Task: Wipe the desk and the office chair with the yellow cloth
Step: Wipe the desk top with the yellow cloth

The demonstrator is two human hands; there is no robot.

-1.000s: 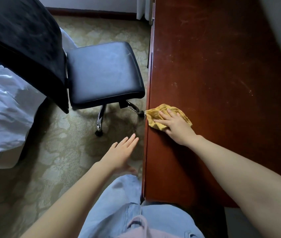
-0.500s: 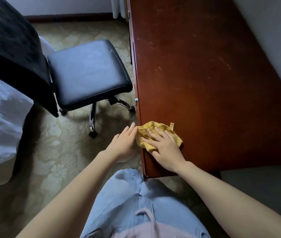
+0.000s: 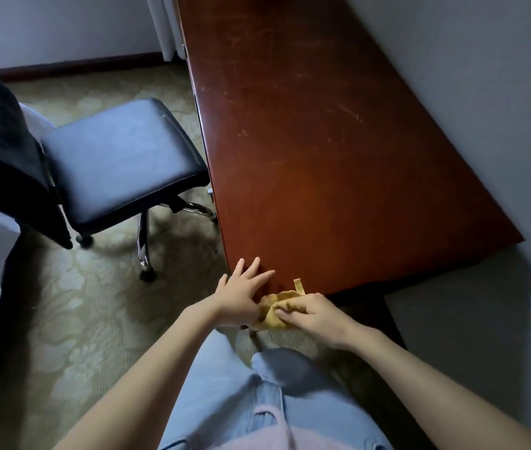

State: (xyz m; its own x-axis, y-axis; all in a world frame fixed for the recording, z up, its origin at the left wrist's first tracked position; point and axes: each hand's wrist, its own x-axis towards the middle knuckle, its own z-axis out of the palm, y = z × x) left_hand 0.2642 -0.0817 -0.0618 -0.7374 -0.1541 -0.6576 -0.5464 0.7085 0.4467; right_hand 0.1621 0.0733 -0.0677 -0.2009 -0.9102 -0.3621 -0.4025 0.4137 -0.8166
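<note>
Gathering the crumpled yellow cloth (image 3: 273, 311) off the near corner of the reddish wooden desk (image 3: 322, 157), lower centre, the right hand (image 3: 316, 315) pinches it, the left hand (image 3: 241, 297) spread empty beside, so carrying it to the black padded office chair (image 3: 121, 160), left, seems next.

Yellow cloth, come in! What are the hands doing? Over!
Right hand grips yellow cloth at desk corner. Left hand open beside it. Office chair apart, not blocking.

Dim, soft, perhaps slightly blurred.
</note>
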